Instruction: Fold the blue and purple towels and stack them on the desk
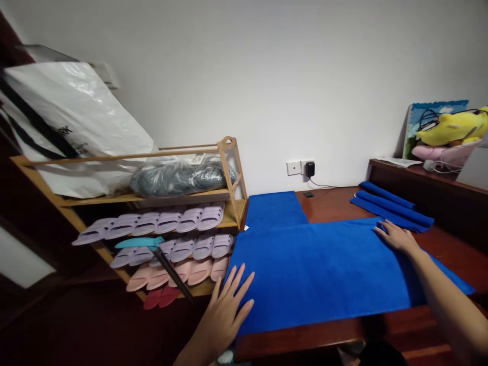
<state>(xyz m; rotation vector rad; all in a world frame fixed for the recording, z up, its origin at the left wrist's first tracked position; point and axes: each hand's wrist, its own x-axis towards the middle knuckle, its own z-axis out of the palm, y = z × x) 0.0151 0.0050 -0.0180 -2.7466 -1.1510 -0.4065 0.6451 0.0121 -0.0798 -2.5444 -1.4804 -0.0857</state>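
A blue cloth (320,274) lies spread flat across the front of the brown wooden desk (331,206). My left hand (224,307) is at the cloth's left edge, fingers spread apart, with nothing in it. At the far right part of the cloth, my right hand (396,236) rests palm down with its fingers stretched out. A second blue cloth (276,206) lies flat behind the first, partly covered by it. Folded blue cloths (396,203) lie at the back right of the desk, just beyond my right hand.
Left of the desk stands a wooden shoe rack (232,203) with rows of slippers (186,218), a white bag (80,127) and a plastic-wrapped bundle (183,178). A blue-headed broom or similar tool (141,243) leans before it. A black plug (310,169) sits in the wall socket; a raised shelf (434,175) borders the right.
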